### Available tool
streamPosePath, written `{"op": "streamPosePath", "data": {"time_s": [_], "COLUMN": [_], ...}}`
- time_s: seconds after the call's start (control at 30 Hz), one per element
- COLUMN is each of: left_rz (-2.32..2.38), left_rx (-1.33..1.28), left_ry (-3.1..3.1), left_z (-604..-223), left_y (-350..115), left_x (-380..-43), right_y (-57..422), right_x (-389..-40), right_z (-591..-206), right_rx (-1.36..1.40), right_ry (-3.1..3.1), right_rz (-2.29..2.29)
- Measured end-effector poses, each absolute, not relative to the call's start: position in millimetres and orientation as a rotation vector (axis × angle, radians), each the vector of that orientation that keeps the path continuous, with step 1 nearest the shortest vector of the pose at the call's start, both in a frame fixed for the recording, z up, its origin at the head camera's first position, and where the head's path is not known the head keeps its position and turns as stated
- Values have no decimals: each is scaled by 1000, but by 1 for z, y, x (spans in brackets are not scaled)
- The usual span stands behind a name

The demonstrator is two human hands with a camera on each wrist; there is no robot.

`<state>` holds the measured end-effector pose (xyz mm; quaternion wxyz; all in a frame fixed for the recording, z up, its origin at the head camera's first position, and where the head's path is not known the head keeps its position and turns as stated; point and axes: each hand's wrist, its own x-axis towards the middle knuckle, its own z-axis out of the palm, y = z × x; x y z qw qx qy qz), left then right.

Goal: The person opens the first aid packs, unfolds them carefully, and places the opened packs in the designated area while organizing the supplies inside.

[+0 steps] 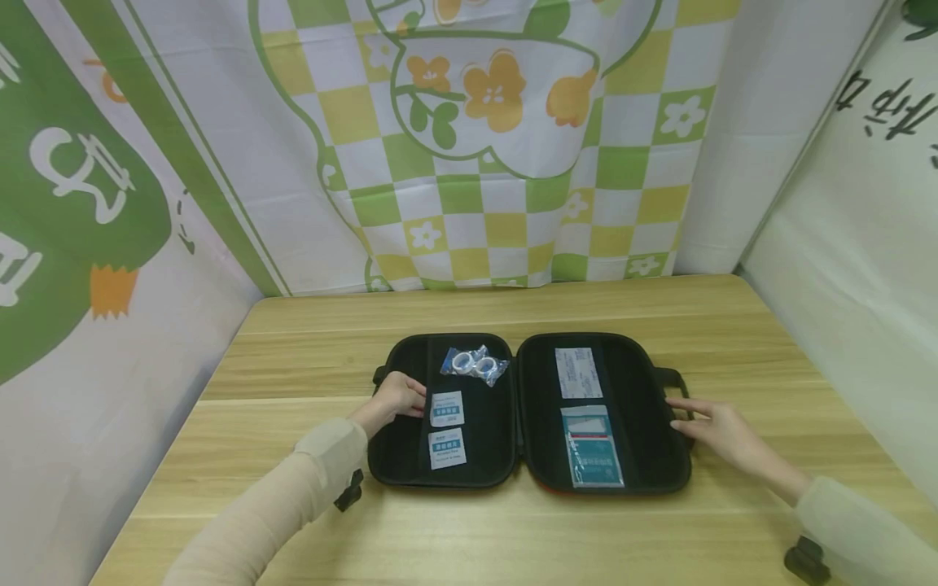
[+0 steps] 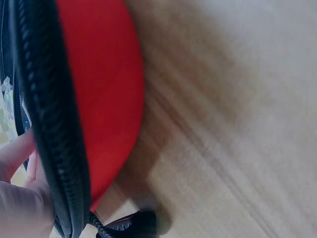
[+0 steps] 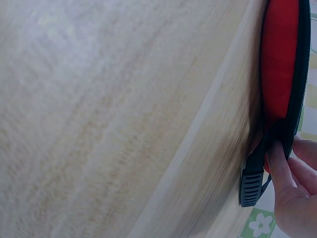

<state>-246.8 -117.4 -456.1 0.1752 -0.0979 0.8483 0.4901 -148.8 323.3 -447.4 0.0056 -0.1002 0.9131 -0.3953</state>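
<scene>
A zip case lies unfolded on the table, black inside and red outside. My left hand (image 1: pixel 399 396) reaches over the rim of its left half (image 1: pixel 476 476), fingertips right at the dark band beside a small white-and-blue packet (image 1: pixel 447 408); I cannot tell whether they pinch the band. A second such packet (image 1: pixel 447 448) sits just nearer, and two white rolls in clear wrap (image 1: pixel 475 365) lie farther back. At the outer edge of the right half (image 1: pixel 663 468), my right hand (image 1: pixel 714 431) grips the rim near the black handle (image 3: pixel 251 186), thumb and fingers on either side.
The right half also carries a pale printed packet (image 1: pixel 578 373) and a teal packet in clear wrap (image 1: pixel 593 448). Under the case is a wood-grain table (image 1: pixel 469 537). Printed cloth (image 1: pixel 498 228) hangs along its back edge, with pale walls at both sides.
</scene>
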Motion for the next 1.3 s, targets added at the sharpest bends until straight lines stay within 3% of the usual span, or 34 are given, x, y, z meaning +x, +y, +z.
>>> {"op": "streamPosePath", "data": {"time_s": [1.3], "left_rz": [1390], "left_rx": [-122], "left_ry": [2404], "left_z": [-450], "left_y": [-124], "left_x": [-246], "right_y": [321], "right_x": [-148], "right_z": [-442], "right_rx": [-275], "right_ry": [2824], "right_rz": [-1203]}}
